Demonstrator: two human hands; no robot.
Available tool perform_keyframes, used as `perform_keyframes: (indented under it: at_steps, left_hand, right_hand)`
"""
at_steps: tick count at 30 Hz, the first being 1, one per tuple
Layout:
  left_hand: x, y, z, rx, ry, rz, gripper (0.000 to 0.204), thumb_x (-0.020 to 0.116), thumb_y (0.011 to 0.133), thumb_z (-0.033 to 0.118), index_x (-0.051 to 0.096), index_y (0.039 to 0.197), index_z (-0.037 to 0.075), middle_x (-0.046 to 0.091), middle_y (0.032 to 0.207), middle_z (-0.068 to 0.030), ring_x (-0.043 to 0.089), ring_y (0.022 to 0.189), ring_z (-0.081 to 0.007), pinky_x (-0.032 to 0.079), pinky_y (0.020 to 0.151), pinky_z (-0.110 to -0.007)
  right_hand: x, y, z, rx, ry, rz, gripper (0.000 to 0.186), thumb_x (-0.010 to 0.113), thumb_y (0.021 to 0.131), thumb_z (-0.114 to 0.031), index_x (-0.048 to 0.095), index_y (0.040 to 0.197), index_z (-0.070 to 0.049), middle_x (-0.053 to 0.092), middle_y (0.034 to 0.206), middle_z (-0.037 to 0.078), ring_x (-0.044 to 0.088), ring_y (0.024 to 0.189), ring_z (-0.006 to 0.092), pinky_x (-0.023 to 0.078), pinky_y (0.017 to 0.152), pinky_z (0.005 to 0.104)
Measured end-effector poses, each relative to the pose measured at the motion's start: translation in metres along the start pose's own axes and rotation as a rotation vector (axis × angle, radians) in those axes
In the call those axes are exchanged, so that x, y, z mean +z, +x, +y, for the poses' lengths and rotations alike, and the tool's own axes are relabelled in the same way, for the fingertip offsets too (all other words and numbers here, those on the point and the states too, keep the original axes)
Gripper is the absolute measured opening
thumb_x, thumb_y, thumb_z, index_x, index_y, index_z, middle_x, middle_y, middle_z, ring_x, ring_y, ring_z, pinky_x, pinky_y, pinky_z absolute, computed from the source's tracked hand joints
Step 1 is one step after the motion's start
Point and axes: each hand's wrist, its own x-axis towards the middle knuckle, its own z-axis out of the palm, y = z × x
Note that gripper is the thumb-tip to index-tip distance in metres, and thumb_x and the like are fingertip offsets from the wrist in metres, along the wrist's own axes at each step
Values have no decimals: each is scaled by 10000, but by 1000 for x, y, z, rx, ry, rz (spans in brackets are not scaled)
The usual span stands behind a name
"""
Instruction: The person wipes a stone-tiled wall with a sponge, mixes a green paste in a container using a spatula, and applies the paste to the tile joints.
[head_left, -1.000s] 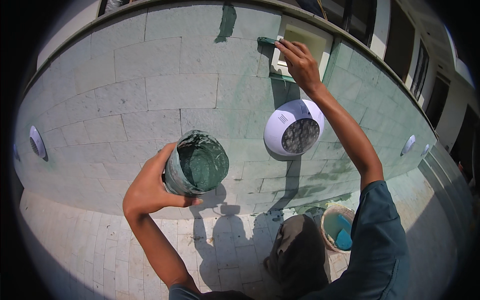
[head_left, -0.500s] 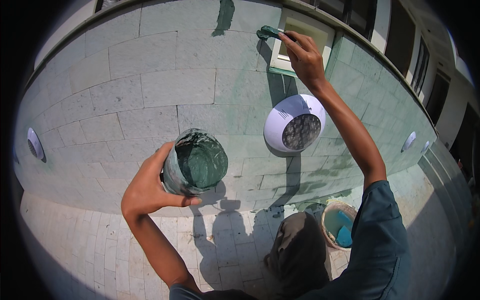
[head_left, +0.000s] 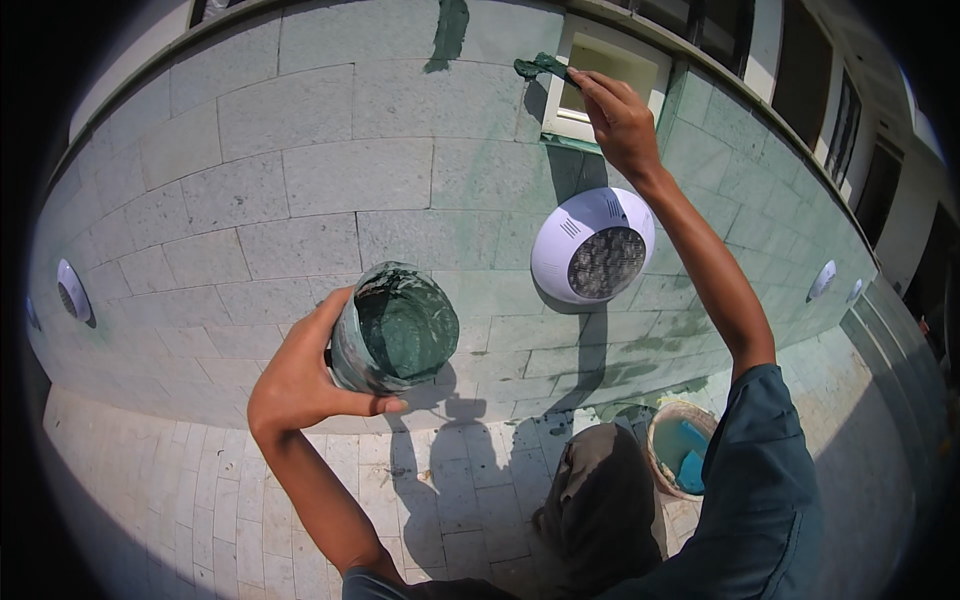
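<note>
My left hand [head_left: 300,375] is wrapped round a cup [head_left: 345,350] smeared with green. Its open mouth is tipped toward me and shows thick dark green paste [head_left: 405,325] inside. High on the right, my right hand [head_left: 620,120] pinches a small spreader [head_left: 545,66] by its end. Dark green paste coats the spreader, so its exact shape is hard to tell. It is beside the left edge of a cream-framed recess [head_left: 565,125] in the tiled wall [head_left: 390,180]. Whether its tip touches the wall I cannot tell. A dark green streak [head_left: 448,35] marks the wall further left.
A round white lamp [head_left: 555,245] sticks out from the wall below my right forearm. Smaller lamps [head_left: 72,290] sit along the wall to the sides. On the tiled floor [head_left: 250,510], a bucket [head_left: 660,455] with cloudy liquid and a blue thing stands right of my knee [head_left: 600,500].
My right hand has shifted slightly right and down with the spreader, which now slants more. My left hand still holds the cup in nearly the same place.
</note>
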Motion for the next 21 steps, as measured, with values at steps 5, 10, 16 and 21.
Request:
perform_keyframes:
  at_steps: [5,10,16,21]
  left_hand:
    - [-2,-2,2,-4,2,1,1134,994,413,390,507,1354,-14,630,1238,-179,598,1178,-320,440,1045,-417]
    - [-4,-3,2,21,-10,-13,1124,993,418,386,509,1351,-14,633,1230,-175,602,1167,-316,440,1044,-411]
    - [-6,-6,7,11,12,7,1097,989,430,365,515,1345,-12,637,1222,-176,603,1166,-314,441,1042,-409]
    - [-6,-7,9,20,-10,2,1107,992,425,374,516,1346,-12,637,1225,-177,601,1172,-314,439,1044,-409]
  right_hand:
    - [4,-10,4,-71,-192,-110,467,673,860,-52,668,1282,-253,687,1131,53,663,982,235,579,776,359]
    - [-5,-18,8,-26,-186,-81,484,682,844,-46,668,1284,-246,685,1122,66,664,970,237,575,772,364]
    - [1,-12,-11,45,-70,-36,438,695,847,-52,687,1253,-214,684,1117,78,668,963,247,569,784,365]
    - [9,-16,-13,-23,-155,-77,419,680,881,-62,682,1272,-213,694,1104,99,677,957,258,579,784,366]
